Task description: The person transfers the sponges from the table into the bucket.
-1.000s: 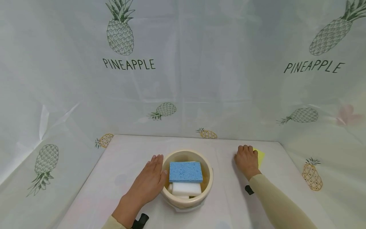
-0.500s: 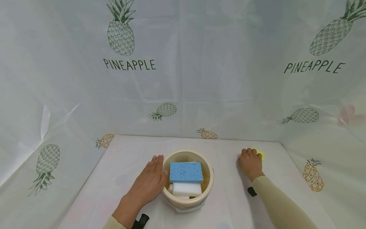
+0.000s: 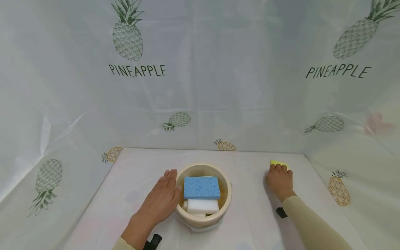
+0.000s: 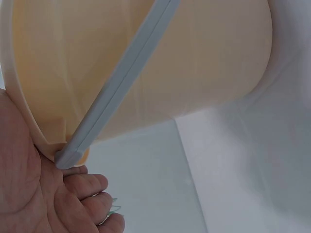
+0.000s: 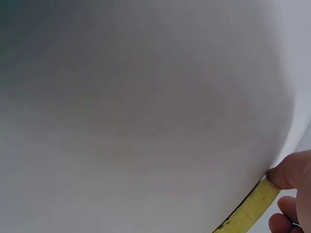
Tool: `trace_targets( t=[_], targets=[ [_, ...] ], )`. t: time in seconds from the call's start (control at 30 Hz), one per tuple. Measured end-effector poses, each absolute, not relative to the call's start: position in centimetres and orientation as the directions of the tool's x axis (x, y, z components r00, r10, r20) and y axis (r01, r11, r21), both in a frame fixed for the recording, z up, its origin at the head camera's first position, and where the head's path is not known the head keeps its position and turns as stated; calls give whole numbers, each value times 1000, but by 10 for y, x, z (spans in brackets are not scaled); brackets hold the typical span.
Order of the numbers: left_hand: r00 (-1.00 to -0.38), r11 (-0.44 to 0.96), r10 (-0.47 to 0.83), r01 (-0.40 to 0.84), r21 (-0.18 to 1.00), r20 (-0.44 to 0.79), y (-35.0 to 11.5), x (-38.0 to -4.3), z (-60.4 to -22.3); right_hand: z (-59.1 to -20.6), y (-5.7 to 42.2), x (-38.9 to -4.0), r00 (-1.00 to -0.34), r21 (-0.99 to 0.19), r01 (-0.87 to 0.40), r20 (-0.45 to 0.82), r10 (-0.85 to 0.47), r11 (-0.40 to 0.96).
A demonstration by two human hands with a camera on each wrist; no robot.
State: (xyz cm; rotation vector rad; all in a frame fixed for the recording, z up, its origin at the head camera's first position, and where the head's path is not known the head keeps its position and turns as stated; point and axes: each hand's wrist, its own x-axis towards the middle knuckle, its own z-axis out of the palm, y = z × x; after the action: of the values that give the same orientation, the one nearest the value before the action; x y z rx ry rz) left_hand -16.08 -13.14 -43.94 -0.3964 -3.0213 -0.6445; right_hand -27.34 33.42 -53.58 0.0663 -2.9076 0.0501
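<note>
A cream bucket [image 3: 229, 189] stands at the middle of the table, and a grey handle [image 4: 119, 77] crosses it in the left wrist view. Inside lie a blue sponge [image 3: 201, 188] and, nearer me, a white block [image 3: 203, 206]. My left hand [image 3: 162, 198] rests along the bucket's left rim with its fingers extended, its palm touching the rim. Off to the right, my right hand [image 3: 281, 180] holds a yellow sponge [image 3: 276, 162] by the edge, low at the table. Most of that sponge is hidden by the hand in the head view.
The table [image 3: 247, 201] is covered in a pale cloth. Behind it and at both sides hangs a whitish sheet [image 3: 231, 76] printed with pineapples. A black strap piece [image 3: 153, 241] shows at the left wrist, and another [image 3: 281, 212] at the right.
My right hand has shifted to the right and slightly towards me, and the yellow sponge has turned so it shows beyond the fingertips. The left hand stays on the rim.
</note>
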Motion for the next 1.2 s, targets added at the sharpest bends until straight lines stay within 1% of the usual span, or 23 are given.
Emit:
trace_targets(
  t=[0.2,0.37,0.67,0.93,1.2],
  targets=[
    [-965,875,252,259,410,71,-131,-161,-438,-535,355,-257,-967,8,-51,250,-52,999],
    [-966,876,251,257,409,68,-133,-160,-436,-535,373,-251,-969,8,-31,246,-32,999],
    [-968,875,244,247,417,61,-133,-161,-437,-535,399,-249,-974,-31,60,217,65,998],
    [-969,878,241,244,413,60,-132,-160,-437,-535,414,-250,-984,-91,119,123,130,989],
    [-966,874,246,256,412,78,-132,-160,-437,-532,416,-250,-984,-126,164,49,171,978]
  ],
)
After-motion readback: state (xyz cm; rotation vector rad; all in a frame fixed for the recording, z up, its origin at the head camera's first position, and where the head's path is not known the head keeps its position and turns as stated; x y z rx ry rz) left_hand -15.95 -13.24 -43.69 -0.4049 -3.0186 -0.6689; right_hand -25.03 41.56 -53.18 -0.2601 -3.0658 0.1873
